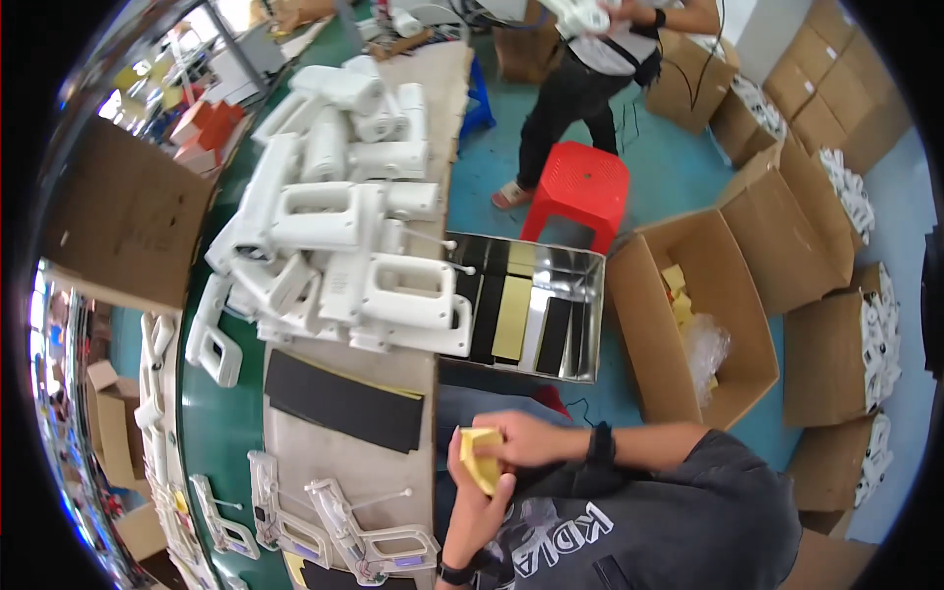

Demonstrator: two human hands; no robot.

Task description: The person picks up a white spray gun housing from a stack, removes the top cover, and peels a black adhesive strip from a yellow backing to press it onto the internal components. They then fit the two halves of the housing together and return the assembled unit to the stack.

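Note:
A small piece of yellow paper (480, 460), folded or crumpled, is between my two hands in front of my body, just off the table's edge. My left hand (476, 503) cups it from below, fingers curled round one side. My right hand (523, 440) reaches in from the other side, its fingers pressed onto the paper; the fingertips are partly hidden. On the table nearest my hands lies a stack of black strips (339, 398) with yellow edges showing. Opened white gun-shaped housings (369, 541) with wires inside lie close to my left forearm.
White gun-shaped shells (334, 226) are heaped on the table. Beside it, a metal tray (590, 324) holds black and yellow strips. A cardboard box (644, 324) contains yellow scraps and clear plastic. A red stool (587, 182) stands near another person (580, 88) holding a white thing.

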